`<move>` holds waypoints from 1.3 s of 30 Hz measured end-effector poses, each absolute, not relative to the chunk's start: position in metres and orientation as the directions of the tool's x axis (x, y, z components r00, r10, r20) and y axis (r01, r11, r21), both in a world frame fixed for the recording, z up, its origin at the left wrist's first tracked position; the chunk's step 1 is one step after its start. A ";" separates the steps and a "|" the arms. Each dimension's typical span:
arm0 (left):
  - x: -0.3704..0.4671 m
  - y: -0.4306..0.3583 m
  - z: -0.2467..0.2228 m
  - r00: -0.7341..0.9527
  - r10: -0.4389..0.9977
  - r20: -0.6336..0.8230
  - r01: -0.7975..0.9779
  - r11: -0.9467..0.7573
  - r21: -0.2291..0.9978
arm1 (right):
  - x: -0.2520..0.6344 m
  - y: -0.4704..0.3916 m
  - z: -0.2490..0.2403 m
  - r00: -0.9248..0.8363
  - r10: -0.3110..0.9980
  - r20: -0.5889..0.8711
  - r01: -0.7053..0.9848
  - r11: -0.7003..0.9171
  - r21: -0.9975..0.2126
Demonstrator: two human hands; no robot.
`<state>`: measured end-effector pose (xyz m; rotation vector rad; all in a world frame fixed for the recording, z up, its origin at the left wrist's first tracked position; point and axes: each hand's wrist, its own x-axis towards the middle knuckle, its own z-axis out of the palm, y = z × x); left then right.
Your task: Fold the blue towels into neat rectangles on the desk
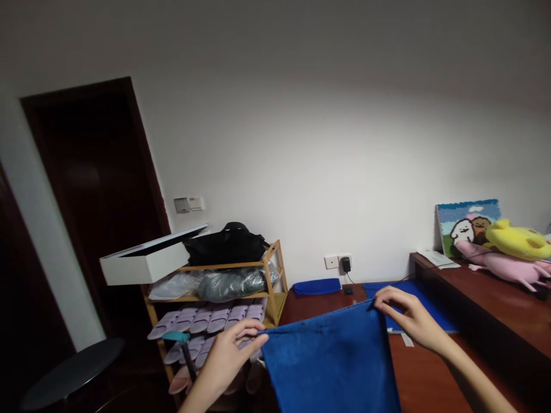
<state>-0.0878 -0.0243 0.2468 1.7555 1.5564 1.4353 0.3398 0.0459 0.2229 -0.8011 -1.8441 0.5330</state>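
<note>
A blue cloth (329, 358) hangs spread between my two hands, its lower part cut off by the bottom of the view. My left hand (236, 350) pinches its upper left corner between thumb and fingers. At the upper right corner, my right hand (400, 312) holds the edge the same way and sits a little higher, so the top edge slopes up to the right. Behind the cloth, a folded blue cloth (317, 286) lies on the brown table (424, 367) near the wall. Another blue cloth (417, 298) lies flat beyond my right hand.
To the left stands a wooden rack (275, 269) with several lilac slippers (219, 316), a black bag (228, 244) and a white box (146, 264). A dark round stool (73, 367) is at lower left. Plush toys (512, 264) lie on a raised ledge at right. A charger (345, 264) sits in the wall socket.
</note>
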 end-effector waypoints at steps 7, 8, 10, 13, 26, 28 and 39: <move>-0.072 -0.033 0.232 -0.141 0.822 0.552 0.410 -0.459 0.788 | 0.362 0.003 0.216 -0.307 0.697 0.649 0.316 0.717 -0.621; -0.071 -0.032 0.229 -0.118 0.806 0.581 0.421 -0.489 0.764 | 0.364 -0.001 0.213 -0.305 0.696 0.650 0.324 0.717 -0.617; -0.070 -0.028 0.227 -0.020 0.791 0.612 0.456 -0.537 0.710 | 0.369 -0.004 0.207 -0.296 0.702 0.648 0.341 0.711 -0.615; -0.067 -0.022 0.231 0.135 0.797 0.589 0.496 -0.569 0.656 | 0.374 -0.003 0.199 -0.285 0.715 0.638 0.359 0.697 -0.621; -0.066 -0.031 0.235 0.056 0.792 0.607 0.477 -0.556 0.681 | 0.380 -0.023 0.189 -0.242 0.735 0.633 0.402 0.670 -0.624; -0.064 -0.029 0.231 0.018 0.820 0.573 0.451 -0.518 0.727 | 0.381 -0.025 0.188 -0.231 0.735 0.637 0.413 0.667 -0.620; -0.056 -0.032 0.218 -0.009 0.863 0.505 0.329 -0.474 0.816 | 0.383 -0.038 0.192 -0.137 0.709 0.692 0.471 0.661 -0.584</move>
